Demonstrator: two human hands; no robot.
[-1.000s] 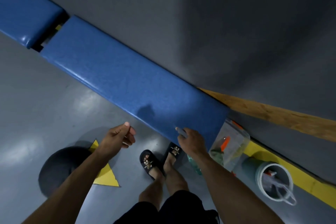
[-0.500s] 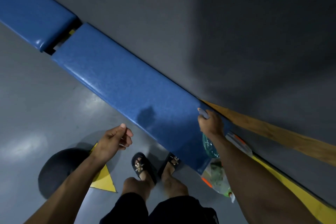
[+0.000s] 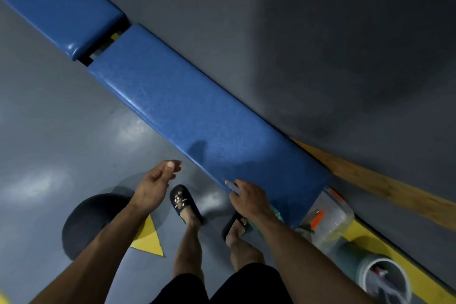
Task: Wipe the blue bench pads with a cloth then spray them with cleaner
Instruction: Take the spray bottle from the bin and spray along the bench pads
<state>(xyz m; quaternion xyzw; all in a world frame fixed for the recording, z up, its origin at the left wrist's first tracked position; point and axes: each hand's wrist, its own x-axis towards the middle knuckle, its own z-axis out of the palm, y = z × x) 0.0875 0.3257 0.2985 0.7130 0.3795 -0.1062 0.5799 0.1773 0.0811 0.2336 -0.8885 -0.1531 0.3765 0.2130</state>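
Now | right hand fingers grasping cloth at blue pad edge | left hand fingers released

Both bare forearms reach forward and down from the bottom edge. The left hand hangs free in the air, its fingers loosely curled, thumb up, holding nothing. The right hand lies further right, back of the hand up, its fingers bent over and gripping something pale; what it is cannot be told.
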